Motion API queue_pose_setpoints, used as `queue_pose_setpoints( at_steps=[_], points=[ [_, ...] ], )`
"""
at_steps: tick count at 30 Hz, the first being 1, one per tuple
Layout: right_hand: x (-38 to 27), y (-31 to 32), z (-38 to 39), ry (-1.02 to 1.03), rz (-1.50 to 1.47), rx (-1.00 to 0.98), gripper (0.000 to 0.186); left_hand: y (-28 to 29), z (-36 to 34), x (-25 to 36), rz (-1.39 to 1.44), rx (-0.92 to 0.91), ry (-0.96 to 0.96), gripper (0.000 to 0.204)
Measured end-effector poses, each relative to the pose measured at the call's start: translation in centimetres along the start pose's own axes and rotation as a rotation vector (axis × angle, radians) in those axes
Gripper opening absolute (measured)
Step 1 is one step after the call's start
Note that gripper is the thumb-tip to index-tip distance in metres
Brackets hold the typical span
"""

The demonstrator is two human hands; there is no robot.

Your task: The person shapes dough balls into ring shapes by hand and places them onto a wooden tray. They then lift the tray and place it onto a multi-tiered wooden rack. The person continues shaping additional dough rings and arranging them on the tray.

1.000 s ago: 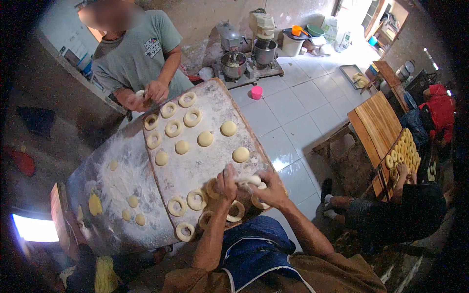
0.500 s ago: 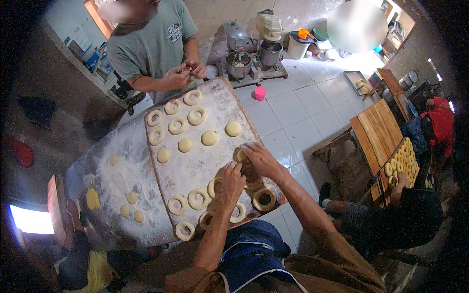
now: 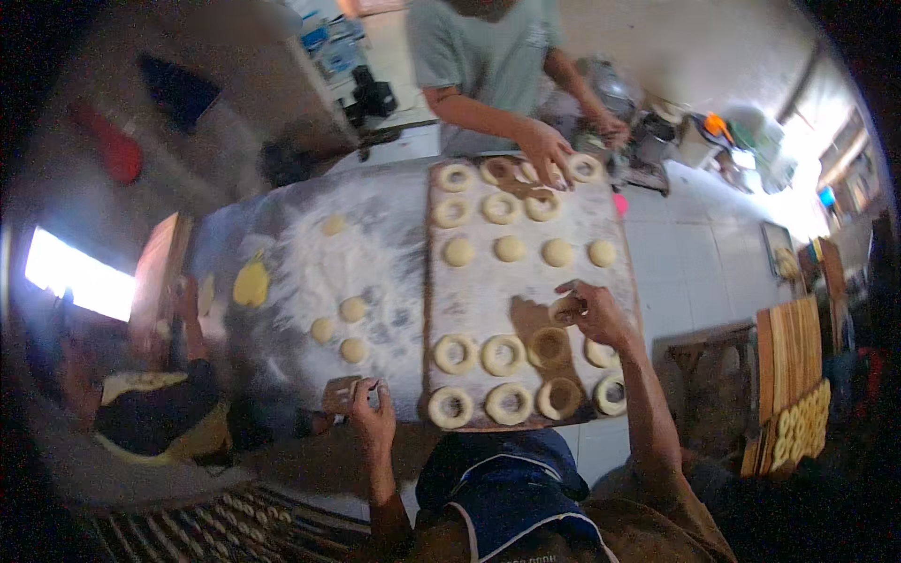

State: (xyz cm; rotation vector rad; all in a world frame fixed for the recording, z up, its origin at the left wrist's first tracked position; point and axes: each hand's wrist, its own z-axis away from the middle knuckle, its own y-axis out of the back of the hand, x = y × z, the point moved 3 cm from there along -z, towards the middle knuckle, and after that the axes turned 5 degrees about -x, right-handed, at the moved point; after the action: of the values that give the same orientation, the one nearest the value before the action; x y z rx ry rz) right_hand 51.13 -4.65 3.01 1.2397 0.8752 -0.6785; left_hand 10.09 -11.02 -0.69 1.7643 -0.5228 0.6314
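My right hand [image 3: 601, 319] is over the right half of the floured wooden board [image 3: 469, 305], its fingers closed on a small round piece of dough [image 3: 565, 311]. Its shadow falls across a dough ring [image 3: 549, 347] nearer to me. My left hand [image 3: 372, 413] is at the near edge of the table, left of the board, thumb and fingers apart, with no object visible in it. Plain dough balls [image 3: 509, 249] lie in a row across the board's middle. Dough rings [image 3: 503, 356] sit in rows on the near part, and more rings [image 3: 500, 208] on the far part.
Across the board, a person in a grey-green shirt [image 3: 483, 56] reaches over the far rings. Floured table [image 3: 310, 202] to the left bears several dough balls [image 3: 353, 311] and a yellow lump [image 3: 251, 281]. Another person [image 3: 160, 413] sits at left. A ring-laden board [image 3: 802, 427] stands at right.
The view has swung, and the board now appears straighter. My hands have parted: the left went off the board to the left, while the right has the dough piece. The person opposite now reaches over the rings.
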Motion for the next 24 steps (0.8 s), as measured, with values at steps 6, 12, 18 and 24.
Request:
queue_pose_setpoints(
  at_steps=[6,12,18,24],
  points=[
    [-8.6,-19.0,-8.1,0.350,0.129,-0.156,0.036,5.0,2.5,-6.6,0.060,0.129,0.258,0.020],
    [-10.8,-30.7,-11.8,0.456,0.499,-0.102,0.049,8.6,-0.8,-5.7,0.165,0.001,0.133,0.015],
    [-12.0,-30.4,-13.3,0.344,0.695,-0.209,0.040,4.6,-2.1,-8.1,0.343,-0.070,0.151,0.020],
    [-12.5,-29.3,-10.5,0.071,-0.065,-0.189,0.031,1.1,-5.1,-8.2,0.677,-0.133,0.128,0.028]
  ],
)
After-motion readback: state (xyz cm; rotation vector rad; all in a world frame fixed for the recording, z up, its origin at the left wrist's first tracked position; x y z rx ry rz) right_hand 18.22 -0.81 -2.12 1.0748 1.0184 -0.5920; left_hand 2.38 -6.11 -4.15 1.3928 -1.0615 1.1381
